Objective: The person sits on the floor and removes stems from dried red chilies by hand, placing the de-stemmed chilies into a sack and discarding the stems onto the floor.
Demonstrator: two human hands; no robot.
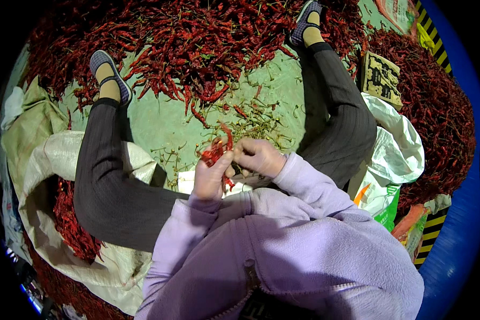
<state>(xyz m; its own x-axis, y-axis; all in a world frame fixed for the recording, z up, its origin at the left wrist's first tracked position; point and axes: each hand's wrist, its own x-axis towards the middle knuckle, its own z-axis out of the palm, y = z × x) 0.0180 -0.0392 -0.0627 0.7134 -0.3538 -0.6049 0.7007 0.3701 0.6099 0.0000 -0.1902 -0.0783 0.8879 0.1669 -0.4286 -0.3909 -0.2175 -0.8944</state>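
My left hand [212, 173] holds a small bunch of dried red chili peppers [213, 154], which stick out above the thumb and below the fingers. One longer chili pepper [227, 136] points up from between the two hands. Against its lower end, the thumb and fingertips of my right hand [260, 157] are pinched together; the pinched part is hidden. Just beyond the hands, loose pepper stems [260, 126] are scattered over the pale green floor [164, 120]. A large heap of dried red chili peppers [200, 48] spreads ahead, between and around my feet.
An open woven sack [40, 224] with red peppers [74, 224] inside stands at my left leg. To the right are a white plastic bag [400, 148], a patterned box-like object [381, 78] and another pepper heap [436, 104]. Yellow-black tape [434, 232] edges a blue floor [460, 240].
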